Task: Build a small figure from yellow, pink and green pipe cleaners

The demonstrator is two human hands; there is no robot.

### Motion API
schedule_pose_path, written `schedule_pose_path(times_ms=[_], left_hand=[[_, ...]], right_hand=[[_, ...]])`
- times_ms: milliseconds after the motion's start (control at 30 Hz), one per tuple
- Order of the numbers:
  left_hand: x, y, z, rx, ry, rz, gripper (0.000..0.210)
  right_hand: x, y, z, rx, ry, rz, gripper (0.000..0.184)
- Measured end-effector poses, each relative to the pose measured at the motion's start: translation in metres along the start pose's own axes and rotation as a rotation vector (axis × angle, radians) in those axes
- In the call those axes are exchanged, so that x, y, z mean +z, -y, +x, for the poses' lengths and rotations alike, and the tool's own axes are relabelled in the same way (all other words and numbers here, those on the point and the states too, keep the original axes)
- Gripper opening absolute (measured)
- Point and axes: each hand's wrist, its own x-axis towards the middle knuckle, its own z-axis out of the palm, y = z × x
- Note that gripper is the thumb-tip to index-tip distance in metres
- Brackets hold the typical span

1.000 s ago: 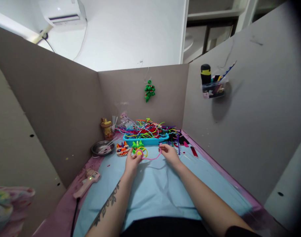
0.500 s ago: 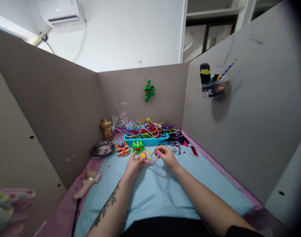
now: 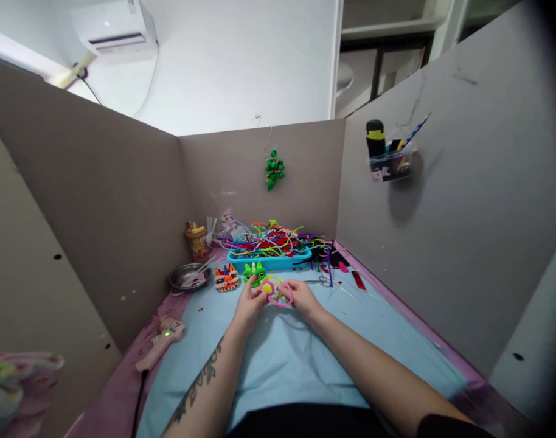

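Between my hands is a pink pipe cleaner (image 3: 284, 302), bent into loops around a coiled yellow centre, with a thin yellow strand curving behind. My left hand (image 3: 249, 302) pinches it beside the yellow coil. My right hand (image 3: 302, 298) has its fingers closed on the pink loop at the other side; the fingertips are partly hidden by it. Just behind my left fingers sits a green animal-face figure (image 3: 254, 272) made of fuzzy stems. An orange and white figure (image 3: 226, 278) stands to its left.
A blue tray (image 3: 269, 262) heaped with colourful pipe cleaners (image 3: 278, 240) stands at the back. Scissors (image 3: 322, 280) lie right of my hands. At left are a metal bowl (image 3: 190, 278) and a pink glue gun (image 3: 162, 345) with its cord. Grey panels (image 3: 260, 207) enclose the table.
My right hand has moved slightly down and inward along the pink loop, which now hangs lower and closer to the coil. The scissors show more fully. My left hand keeps its pinch.
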Motion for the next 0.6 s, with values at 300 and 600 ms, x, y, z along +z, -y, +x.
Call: schedule_pose_path(times_ms=[300, 600], left_hand=[[0.001, -0.002, 0.001, 0.003, -0.067, -0.093, 0.086], [0.001, 0.001, 0.001, -0.044, -0.081, -0.187, 0.063]], right_hand=[[0.012, -0.005, -0.006, -0.069, 0.091, 0.026, 0.024], [0.022, -0.011, -0.006, -0.053, 0.094, 0.102, 0.033]])
